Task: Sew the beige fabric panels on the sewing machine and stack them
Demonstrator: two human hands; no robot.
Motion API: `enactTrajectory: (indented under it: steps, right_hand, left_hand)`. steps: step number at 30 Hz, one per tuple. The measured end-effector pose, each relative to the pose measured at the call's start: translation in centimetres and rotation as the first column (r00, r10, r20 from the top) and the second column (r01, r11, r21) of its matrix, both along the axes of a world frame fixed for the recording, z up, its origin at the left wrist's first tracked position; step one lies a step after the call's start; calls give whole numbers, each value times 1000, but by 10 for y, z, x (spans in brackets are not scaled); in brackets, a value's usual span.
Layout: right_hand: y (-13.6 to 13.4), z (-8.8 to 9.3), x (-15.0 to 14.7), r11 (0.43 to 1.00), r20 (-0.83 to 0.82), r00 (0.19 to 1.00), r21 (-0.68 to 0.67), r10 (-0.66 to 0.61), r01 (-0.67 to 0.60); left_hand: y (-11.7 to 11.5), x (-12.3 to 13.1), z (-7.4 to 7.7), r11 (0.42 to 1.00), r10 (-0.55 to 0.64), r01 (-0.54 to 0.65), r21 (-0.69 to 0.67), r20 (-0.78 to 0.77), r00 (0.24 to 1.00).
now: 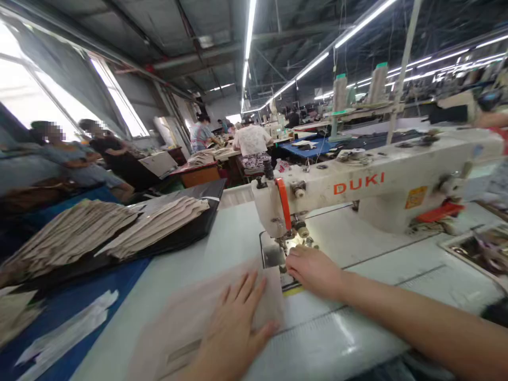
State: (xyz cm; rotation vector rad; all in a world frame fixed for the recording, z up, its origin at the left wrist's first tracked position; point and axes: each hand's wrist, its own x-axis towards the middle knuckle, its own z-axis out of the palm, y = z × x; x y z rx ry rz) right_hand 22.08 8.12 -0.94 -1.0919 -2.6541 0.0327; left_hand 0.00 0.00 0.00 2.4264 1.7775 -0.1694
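My left hand (232,323) lies flat with fingers spread on a pale beige fabric piece (186,301), pressing it against the sewing table (317,338). A narrow darker slot or strip shows in the fabric beside my wrist. At the needle area of a white sewing machine (357,185), my right hand (315,270) has its fingers drawn together in a pinch. Whatever may be between those fingertips is hidden. The machine's presser foot (282,243) sits just behind them, lit by a small lamp. The fabric's right edge reaches close to the metal needle plate (273,256).
Stacked fabric pieces (159,227) rest on a dark board at left. White strips (71,333) lie on blue cloth nearer me. A tray of small parts (476,248) stands at right. Thread cones (339,95) rise behind the machine; several people are farther back.
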Motion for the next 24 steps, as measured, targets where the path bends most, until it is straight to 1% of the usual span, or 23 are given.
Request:
enactTrajectory:
  steps: [5,8,10,13,16,20,24]
  right_hand:
    - [-2,-3,2,1000,-14,1000,16,-20,21]
    - [-5,0,5,1000,-27,999,13,-22,22]
    - [-7,3,6,1000,-34,999,3,-5,5]
    - [-5,7,4,1000,-32,999,-11,26,-26]
    - [-1,7,-3,999,-6,999,-15,34,-34]
    - [1,1,-11,999,49,998,20,25,-26]
    - [-3,-2,-11,997,79,997,70,2,-8]
  left_hand:
    - [0,-2,-5,996,-22,18,82,49,999]
    - [-2,-4,-6,987,-90,79,137,71,993]
    - [-3,-5,-7,983,-139,128,130,82,987]
    - [-3,-6,-8,981,-175,164,101,110,978]
    - [-2,-6,-9,981,-176,163,105,131,976]
    - [-2,-6,-11,984,-159,149,97,109,981]
    - [-2,-8,-13,973,-182,164,165,103,978]
